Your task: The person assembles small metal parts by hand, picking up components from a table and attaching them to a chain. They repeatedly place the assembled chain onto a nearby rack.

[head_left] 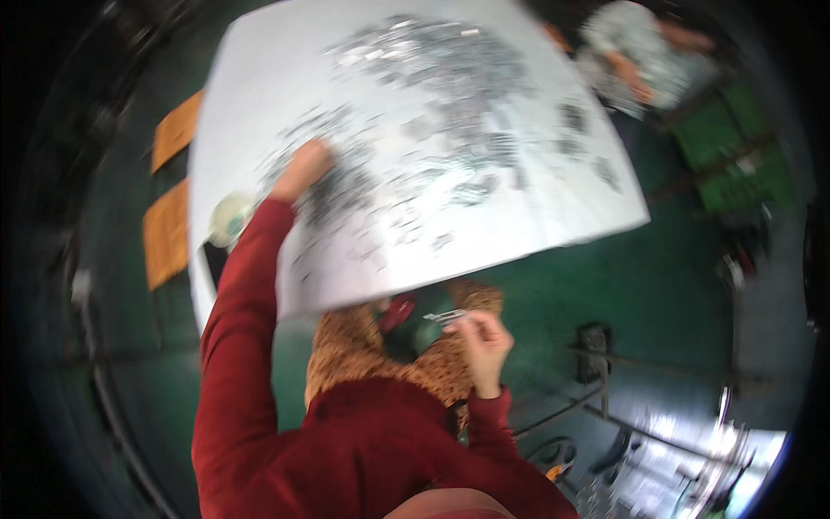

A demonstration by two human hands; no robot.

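Over the left part of the white table, my left hand [307, 166] reaches into a scattered pile of small dark metal pieces [346, 186]. Its fingers are curled closed, and motion blur hides whatever lies between them. My right hand [486, 339] is above my lap, off the table's near edge. Between its thumb and fingers it pinches a small silvery metal piece [444, 317], slim and with what looks like parallel bars. A larger heap of grey metal pieces [458, 69] spreads across the table's far side, and more loose ones lie in the middle.
A round pale container [232, 216] and a dark flat object [213, 259] sit at the white table's [536, 225] left edge. Orange-topped stools [169, 233] stand left. Another person [640, 60] is at the far right, near a green crate [735, 151]. Metal frames stand lower right.
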